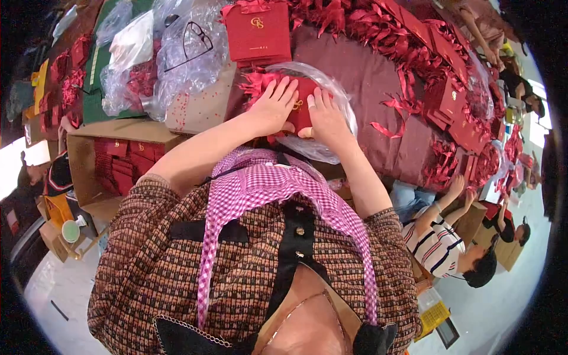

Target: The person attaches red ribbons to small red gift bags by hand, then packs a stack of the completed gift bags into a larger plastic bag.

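A stack of red gift bags (304, 97) with ribbons at its left end lies before me at the table's near edge. A clear plastic bag (342, 89) lies around and under it. My left hand (274, 109) rests flat on the stack's left part, fingers stretched out and pointing away from me. On the right part lies my right hand (327, 119), its fingers also extended and its thumb near the left one. Both palms face down, so the surface beneath them is hidden. Just beyond stands another pile of red gift bags (258, 32) with gold print.
Crumpled clear plastic (183, 65) with a pair of glasses (198, 42) lies at the far left. An open cardboard box (83, 151) holds red bags by my left arm. Rows of ribboned red bags (447, 106) line the table's right side. A co-worker in a striped shirt (435, 245) works at right.
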`<state>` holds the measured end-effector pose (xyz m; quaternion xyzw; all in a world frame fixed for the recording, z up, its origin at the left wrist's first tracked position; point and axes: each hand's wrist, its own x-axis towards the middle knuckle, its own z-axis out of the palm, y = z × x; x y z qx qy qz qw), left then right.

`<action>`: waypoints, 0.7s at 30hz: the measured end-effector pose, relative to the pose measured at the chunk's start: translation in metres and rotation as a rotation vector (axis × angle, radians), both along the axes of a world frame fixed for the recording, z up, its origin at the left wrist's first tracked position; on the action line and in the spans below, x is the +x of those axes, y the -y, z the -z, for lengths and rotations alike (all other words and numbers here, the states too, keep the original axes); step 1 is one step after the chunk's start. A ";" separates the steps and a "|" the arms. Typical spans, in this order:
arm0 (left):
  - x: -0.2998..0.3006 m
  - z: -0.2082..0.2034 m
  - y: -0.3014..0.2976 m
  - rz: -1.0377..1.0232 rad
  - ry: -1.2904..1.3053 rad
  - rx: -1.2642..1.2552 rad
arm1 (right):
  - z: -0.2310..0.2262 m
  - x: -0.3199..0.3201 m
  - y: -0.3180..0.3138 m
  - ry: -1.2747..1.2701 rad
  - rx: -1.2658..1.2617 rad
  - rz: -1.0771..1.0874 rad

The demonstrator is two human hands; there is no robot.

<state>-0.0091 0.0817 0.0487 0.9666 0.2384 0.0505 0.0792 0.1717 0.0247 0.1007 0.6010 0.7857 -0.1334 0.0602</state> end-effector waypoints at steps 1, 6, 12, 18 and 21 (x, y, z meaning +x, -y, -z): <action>0.000 0.001 -0.001 -0.001 0.000 0.015 | 0.000 -0.001 0.000 0.009 0.004 -0.006; 0.001 0.001 0.002 -0.009 -0.071 0.013 | 0.001 -0.001 0.004 -0.014 0.007 -0.009; 0.004 -0.002 0.001 -0.011 -0.037 0.003 | 0.008 0.001 0.010 -0.021 0.110 -0.011; 0.005 0.000 -0.001 -0.048 -0.131 -0.098 | 0.006 0.002 0.010 0.033 0.096 -0.049; 0.009 -0.008 -0.001 -0.030 -0.157 -0.117 | 0.017 0.005 0.012 -0.043 0.083 0.019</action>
